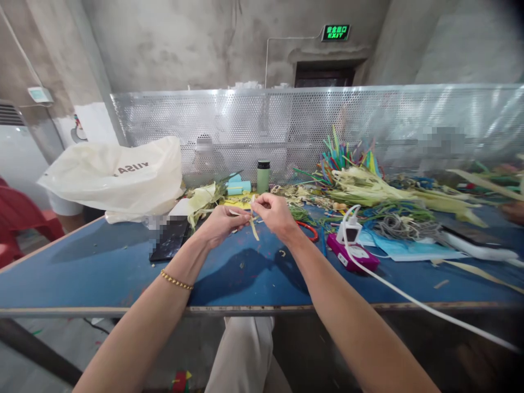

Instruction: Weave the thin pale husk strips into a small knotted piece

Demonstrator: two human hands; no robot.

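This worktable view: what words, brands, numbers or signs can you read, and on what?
"安全出口 EXIT": black rectangular sign, glowing green.
Crumpled white plastic bag: dark lettering, too distorted to read surely.
Purple plastic box: any print on its white label is too small.

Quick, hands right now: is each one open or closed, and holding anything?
Left hand: closed, pinching a pale strip.
Right hand: closed, pinching pale strip too; whether it's the same piece can't be told.
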